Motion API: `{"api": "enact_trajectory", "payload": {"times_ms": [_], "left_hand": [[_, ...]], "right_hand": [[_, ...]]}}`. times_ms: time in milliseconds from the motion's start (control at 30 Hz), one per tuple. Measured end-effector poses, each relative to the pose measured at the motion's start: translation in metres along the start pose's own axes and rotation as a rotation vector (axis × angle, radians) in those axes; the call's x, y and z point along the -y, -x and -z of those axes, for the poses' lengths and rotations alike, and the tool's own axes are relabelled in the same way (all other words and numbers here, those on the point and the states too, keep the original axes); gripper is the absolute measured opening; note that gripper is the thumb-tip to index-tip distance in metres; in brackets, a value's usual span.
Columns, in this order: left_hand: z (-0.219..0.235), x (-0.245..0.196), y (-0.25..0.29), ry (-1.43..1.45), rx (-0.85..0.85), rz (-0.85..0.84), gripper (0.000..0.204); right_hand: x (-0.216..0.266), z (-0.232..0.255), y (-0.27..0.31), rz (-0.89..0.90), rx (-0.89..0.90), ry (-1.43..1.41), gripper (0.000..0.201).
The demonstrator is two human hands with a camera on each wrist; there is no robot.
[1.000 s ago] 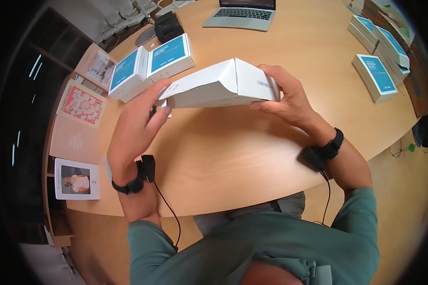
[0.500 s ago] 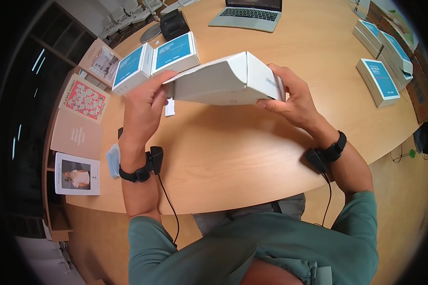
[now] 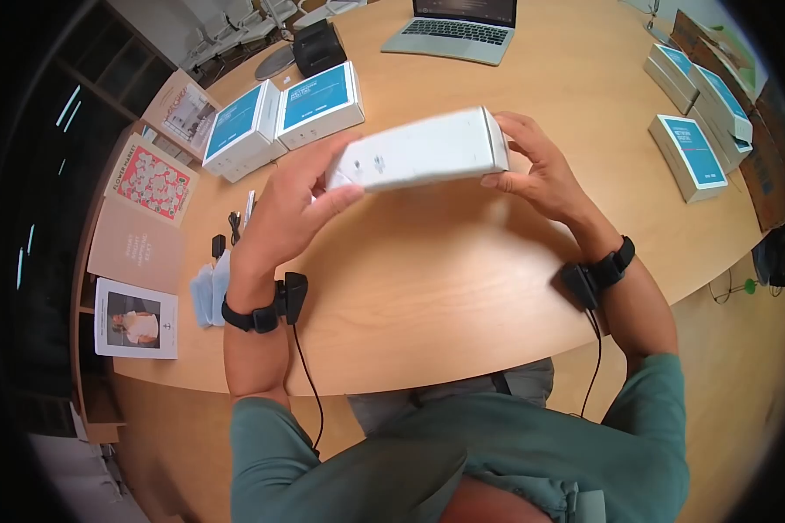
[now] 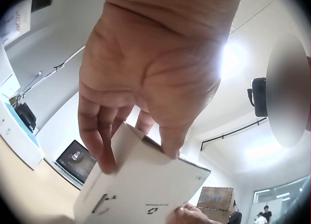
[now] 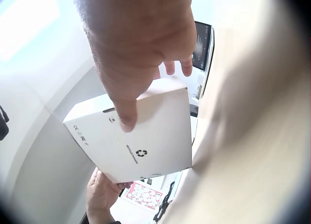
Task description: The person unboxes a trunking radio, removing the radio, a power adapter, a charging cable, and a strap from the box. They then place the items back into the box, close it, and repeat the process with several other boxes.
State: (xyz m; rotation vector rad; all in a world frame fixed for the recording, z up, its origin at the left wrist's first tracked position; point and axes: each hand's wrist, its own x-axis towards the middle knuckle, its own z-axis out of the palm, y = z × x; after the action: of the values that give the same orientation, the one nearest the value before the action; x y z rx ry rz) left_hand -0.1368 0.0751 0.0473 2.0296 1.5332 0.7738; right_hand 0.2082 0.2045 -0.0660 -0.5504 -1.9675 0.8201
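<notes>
Both hands hold a white cardboard box (image 3: 423, 150) up over the table, one at each end. My left hand (image 3: 298, 205) grips its left end, the thumb along the near side and the fingers behind. At the right end, my right hand (image 3: 539, 179) grips with the thumb low on the near edge and the fingers round the far side. In the left wrist view the box (image 4: 146, 185) shows small printed marks and an edge under the left fingers. A recycling symbol shows on the box face (image 5: 155, 136) in the right wrist view, beside the right thumb.
Two white boxes with blue tops (image 3: 323, 100) stand at the back left; several more (image 3: 689, 157) are at the right. A laptop (image 3: 449, 39) sits at the back. Near my left forearm lie a black cable (image 3: 235, 228) and pale blue packets (image 3: 208, 292). Books (image 3: 153, 183) line the left edge.
The box has turned in my hands: its bulging curved panel edge no longer faces me, and a flat narrow side does. My left hand has shifted right, its thumb now on the near side.
</notes>
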Motion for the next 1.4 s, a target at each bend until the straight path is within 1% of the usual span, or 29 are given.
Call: {"api": "enact_trajectory", "payload": {"times_ms": [33,100,133,167,200,233,300,367,400,433,467,500,533,600,633,667,733,767,833,867,900,933,967,1000,1033,1100,1233,1333,1400], "left_hand": [[-0.003,-0.001,0.001,0.000,-0.002,-0.001,0.060],[-0.016,-0.002,0.002,-0.053,0.079,0.048,0.053],[-0.027,0.006,0.001,-0.142,0.037,-0.033,0.044],[-0.037,0.015,-0.001,-0.139,0.027,-0.035,0.044],[-0.045,0.019,-0.003,-0.206,0.058,-0.096,0.043],[-0.050,0.023,-0.005,-0.274,0.089,-0.156,0.042],[-0.055,0.028,-0.005,-0.224,0.089,-0.151,0.047],[-0.055,0.030,-0.007,-0.276,0.064,-0.047,0.062],[-0.058,0.031,-0.007,-0.273,0.057,-0.049,0.062],[-0.063,0.031,-0.007,-0.265,0.123,-0.036,0.070],[-0.067,0.031,-0.005,-0.256,0.188,-0.023,0.078],[-0.067,0.029,-0.002,-0.252,0.181,-0.027,0.078],[-0.068,0.027,0.000,-0.232,0.223,-0.018,0.082],[-0.069,0.014,-0.001,-0.178,0.321,0.010,0.094],[-0.075,0.023,0.000,-0.185,0.299,-0.081,0.098],[-0.083,0.034,0.000,-0.185,0.284,-0.178,0.101],[-0.077,0.018,-0.001,-0.110,0.390,-0.097,0.105],[-0.078,0.026,-0.004,-0.099,0.414,-0.138,0.105],[-0.071,0.042,-0.006,0.547,0.339,0.115,0.102],[-0.065,0.045,-0.003,0.525,0.289,0.233,0.097],[-0.061,0.058,-0.002,0.517,0.301,0.218,0.097],[-0.060,0.072,-0.004,0.367,0.314,0.187,0.094],[-0.061,0.082,-0.005,0.220,0.324,0.152,0.091],[-0.065,0.078,-0.003,0.186,0.309,0.117,0.075],[-0.065,0.076,-0.005,0.186,0.316,0.111,0.075],[-0.064,0.074,-0.007,0.051,0.341,0.046,0.061],[-0.069,0.066,-0.004,0.062,0.291,-0.035,0.054],[-0.072,0.052,-0.001,-0.014,0.252,-0.037,0.054],[-0.074,0.047,0.000,-0.092,0.264,-0.013,0.054]], "right_hand": [[-0.004,0.002,0.001,0.002,0.001,0.002,0.074],[-0.009,0.007,0.000,-0.020,0.043,0.268,0.070],[-0.013,0.010,0.000,-0.015,0.046,0.273,0.070],[-0.017,0.014,0.000,-0.129,0.104,0.151,0.066],[-0.019,0.016,-0.002,-0.244,0.163,0.029,0.064],[-0.020,0.019,-0.002,-0.240,0.171,0.036,0.064],[-0.019,0.022,0.000,-0.364,0.075,0.211,0.056],[-0.019,0.026,-0.001,-0.414,0.083,0.169,0.056],[-0.018,0.027,-0.002,-0.469,0.088,0.120,0.057],[-0.006,0.024,-0.004,-0.464,0.091,0.126,0.057],[0.007,0.017,-0.005,-0.479,0.149,0.101,0.060],[0.019,0.010,-0.005,-0.494,0.205,0.078,0.064],[0.016,0.004,-0.002,-0.531,0.139,0.040,0.070],[-0.009,0.003,0.000,-0.476,0.082,-0.109,0.071],[0.007,0.005,-0.003,-0.498,0.017,-0.227,0.071],[0.003,0.011,-0.005,-0.468,0.021,-0.254,0.072],[0.003,0.012,-0.005,-0.439,-0.033,-0.204,0.075],[0.009,0.010,-0.006,-0.425,-0.047,-0.212,0.075],[0.007,0.006,-0.006,-0.502,-0.105,-0.387,0.068],[0.003,0.006,-0.007,-0.485,-0.126,-0.381,0.068],[-0.001,0.006,-0.009,-0.508,-0.199,-0.303,0.065],[-0.006,0.011,-0.011,-0.537,-0.270,-0.233,0.062],[-0.009,0.022,-0.012,-0.537,-0.285,-0.232,0.062],[-0.012,0.041,-0.010,-0.558,-0.350,-0.238,0.059],[-0.014,0.061,-0.008,-0.577,-0.411,-0.239,0.055],[-0.017,0.114,0.002,-0.535,-0.538,-0.198,0.052],[-0.004,0.237,0.042,-0.535,-0.884,0.148,0.048],[-0.014,0.333,0.094,-0.501,-1.012,0.071,0.043],[-0.012,0.371,0.121,-0.495,-1.133,-0.007,0.042]]}}
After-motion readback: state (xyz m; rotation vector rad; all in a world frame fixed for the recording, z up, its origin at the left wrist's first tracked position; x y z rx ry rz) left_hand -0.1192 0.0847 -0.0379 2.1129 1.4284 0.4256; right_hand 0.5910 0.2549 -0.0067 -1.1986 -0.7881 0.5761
